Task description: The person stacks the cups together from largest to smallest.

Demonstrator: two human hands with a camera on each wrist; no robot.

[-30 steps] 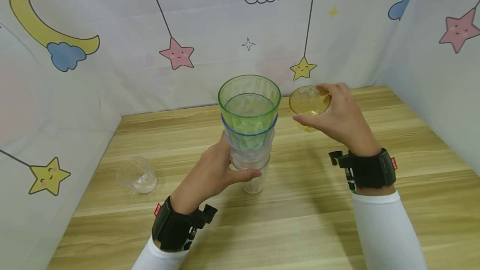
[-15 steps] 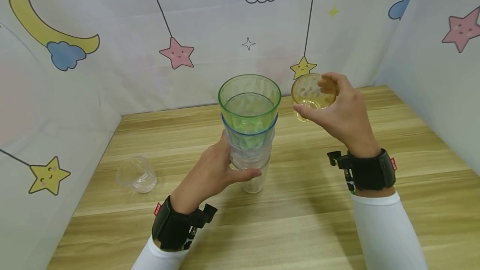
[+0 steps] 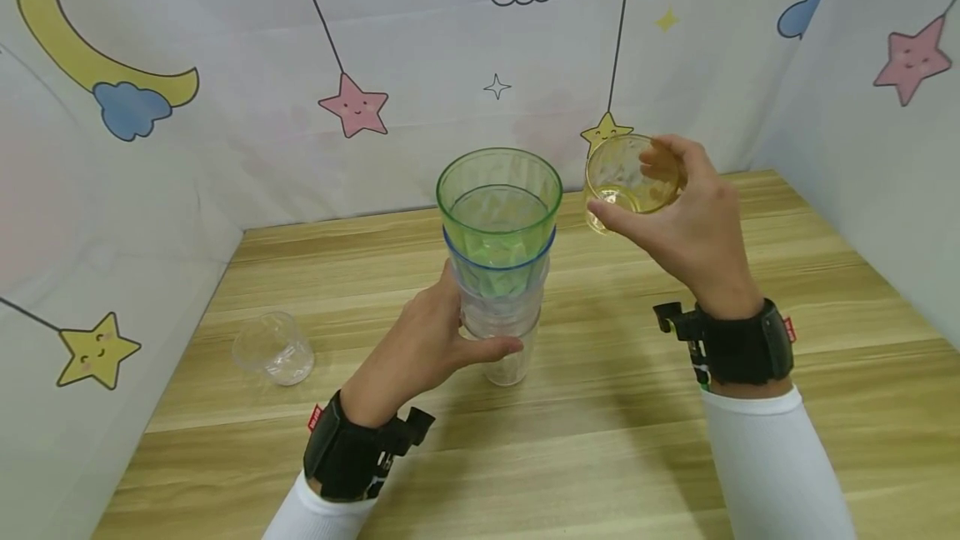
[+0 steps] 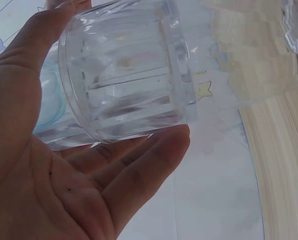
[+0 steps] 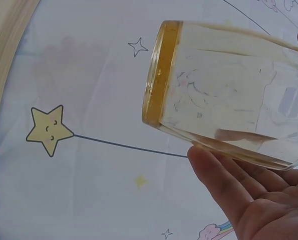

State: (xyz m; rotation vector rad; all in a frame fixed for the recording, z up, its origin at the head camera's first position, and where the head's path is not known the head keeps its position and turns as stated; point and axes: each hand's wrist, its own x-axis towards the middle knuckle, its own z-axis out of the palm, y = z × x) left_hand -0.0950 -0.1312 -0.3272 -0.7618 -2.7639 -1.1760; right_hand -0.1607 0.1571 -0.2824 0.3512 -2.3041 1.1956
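My left hand (image 3: 420, 348) grips a tall upright stack of nested plastic cups, its thumb across the front and its other fingers hidden behind. On top is a green cup (image 3: 487, 247), then a blue-rimmed cup (image 3: 459, 272), with clear cups (image 3: 502, 319) below. The lowest clear cup (image 3: 510, 369) appears to stand on the table. In the left wrist view, the fingers lie along a clear cup (image 4: 133, 75). To the right of the stack, my right hand (image 3: 693, 232) holds a yellow cup (image 3: 637, 173) in the air between thumb and fingers, its mouth tilted toward me. Its thick amber base (image 5: 164, 75) shows in the right wrist view.
A clear cup (image 3: 288, 352) lies tipped on its side at the left of the wooden table (image 3: 615, 457). White printed cloth (image 3: 420, 32) walls the table at the back and on both sides.
My right hand has raised the yellow cup slightly and moved it a little right, tipping its mouth more toward me. The left hand and the stack have stayed still.
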